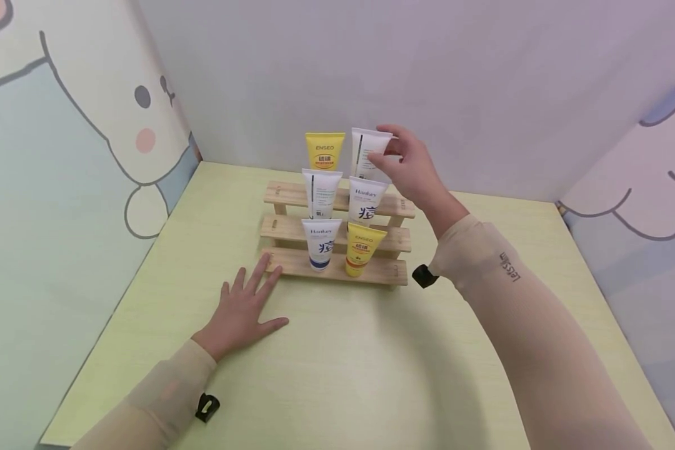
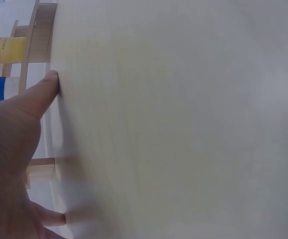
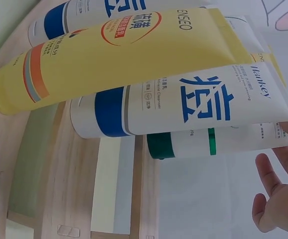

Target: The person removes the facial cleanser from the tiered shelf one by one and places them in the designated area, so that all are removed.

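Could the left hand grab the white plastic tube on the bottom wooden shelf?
Probably yes: the left hand lies spread at the left end of the bottom shelf; nothing blocks its way to the white plastic tube.

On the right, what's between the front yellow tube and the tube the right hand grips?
A white Hankey tube, on the middle shelf; the head view shows it between that yellow tube and the gripped tube.

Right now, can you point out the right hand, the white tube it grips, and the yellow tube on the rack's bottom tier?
Right hand (image 1: 415, 167): head view, back of the hand.
White tube (image 1: 364, 147): head view, upper body.
Yellow tube (image 1: 363, 249): head view, middle of its body.
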### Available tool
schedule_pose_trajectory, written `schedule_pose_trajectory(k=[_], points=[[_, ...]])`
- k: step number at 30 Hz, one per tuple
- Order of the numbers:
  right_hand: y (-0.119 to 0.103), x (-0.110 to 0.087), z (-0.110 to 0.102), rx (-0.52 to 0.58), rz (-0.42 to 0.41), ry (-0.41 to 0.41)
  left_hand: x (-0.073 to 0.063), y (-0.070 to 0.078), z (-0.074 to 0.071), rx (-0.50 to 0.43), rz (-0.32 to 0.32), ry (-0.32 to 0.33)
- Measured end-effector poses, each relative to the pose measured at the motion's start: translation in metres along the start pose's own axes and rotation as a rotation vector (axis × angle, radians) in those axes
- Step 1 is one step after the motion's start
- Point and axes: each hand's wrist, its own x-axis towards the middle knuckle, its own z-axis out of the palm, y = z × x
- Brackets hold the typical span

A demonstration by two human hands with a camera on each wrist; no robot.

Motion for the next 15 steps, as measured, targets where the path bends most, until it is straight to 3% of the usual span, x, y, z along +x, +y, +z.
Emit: schedule_pose_trajectory(k=[8,15], points=[[0.001,0.0005,0.0001,0.002,-0.017,0.02,0.0015,0.0,-0.0006,0.003,-0.006,-0.018],[0.0003,0.0005,0.001,0.012,-0.016,0.034,0.0024,0.0003,-0.0026,0.005,0.011,0.006]])
